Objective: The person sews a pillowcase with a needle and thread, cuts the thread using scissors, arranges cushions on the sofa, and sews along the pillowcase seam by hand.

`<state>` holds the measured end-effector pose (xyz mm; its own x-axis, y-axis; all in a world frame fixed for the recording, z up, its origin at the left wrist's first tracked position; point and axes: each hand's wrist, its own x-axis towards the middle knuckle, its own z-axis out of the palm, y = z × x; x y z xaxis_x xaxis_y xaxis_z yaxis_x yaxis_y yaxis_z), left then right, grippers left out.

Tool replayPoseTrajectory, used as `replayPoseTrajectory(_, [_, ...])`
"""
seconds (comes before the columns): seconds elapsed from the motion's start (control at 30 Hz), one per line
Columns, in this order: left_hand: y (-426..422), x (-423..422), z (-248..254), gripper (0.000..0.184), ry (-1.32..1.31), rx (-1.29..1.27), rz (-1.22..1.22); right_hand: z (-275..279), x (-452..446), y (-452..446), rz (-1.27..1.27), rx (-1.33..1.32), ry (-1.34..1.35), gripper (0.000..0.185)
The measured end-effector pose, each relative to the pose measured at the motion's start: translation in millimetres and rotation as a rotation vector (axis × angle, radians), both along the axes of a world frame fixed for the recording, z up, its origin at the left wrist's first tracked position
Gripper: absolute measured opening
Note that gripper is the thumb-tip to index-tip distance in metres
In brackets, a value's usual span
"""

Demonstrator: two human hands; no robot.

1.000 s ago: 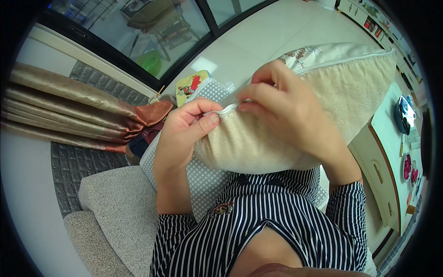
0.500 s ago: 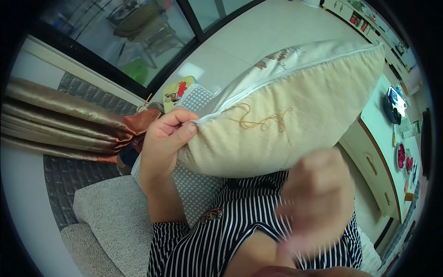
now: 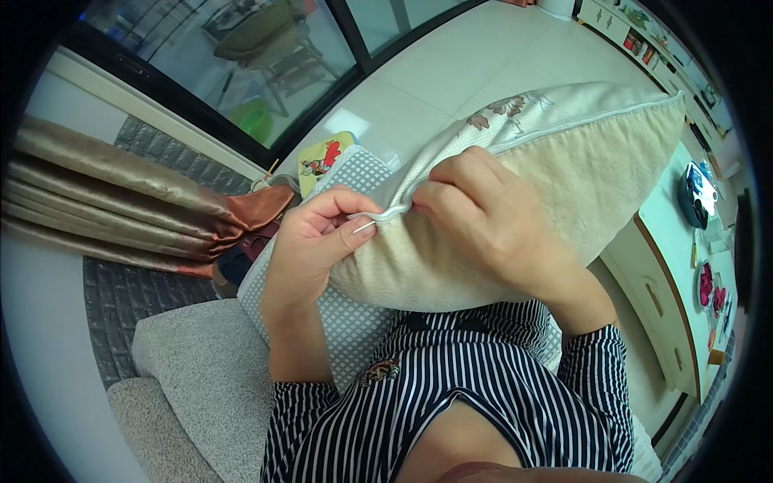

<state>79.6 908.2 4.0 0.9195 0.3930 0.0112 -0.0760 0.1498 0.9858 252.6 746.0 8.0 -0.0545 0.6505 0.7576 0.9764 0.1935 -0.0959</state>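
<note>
A cream cushion (image 3: 596,173) with a white, flower-patterned side and a zipped edge lies across the lap. My left hand (image 3: 322,233) pinches the left end of its piped edge between thumb and fingers. A thin, light needle (image 3: 365,226) shows at the left thumb tip, by the edge. My right hand (image 3: 491,217) is closed on the cushion's edge just to the right of the left fingertips. The orange thread is hidden from view.
At the right stands a white table with drawers (image 3: 652,286), bearing a dark blue container (image 3: 697,196) and small items. A grey sofa (image 3: 201,370) is at the lower left. Shiny curtains (image 3: 121,197) hang left, beside a glass door (image 3: 266,64).
My right hand left the cushion edge, swung down blurred near the chest, and is now back at the edge beside my left hand. Loose orange thread seen on the cushion is no longer visible.
</note>
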Motion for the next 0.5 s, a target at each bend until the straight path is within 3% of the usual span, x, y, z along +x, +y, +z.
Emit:
replayPoseTrajectory(0.23, [-11.6,7.4,1.4,0.014,-0.021,-0.038,0.156,-3.0,-10.8,10.2,0.000,0.150,0.021,0.027])
replayPoseTrajectory(0.5, [-18.2,12.0,2.0,0.012,-0.018,0.125,0.202,5.7,-20.0,17.7,0.089,0.180,-0.056,0.025])
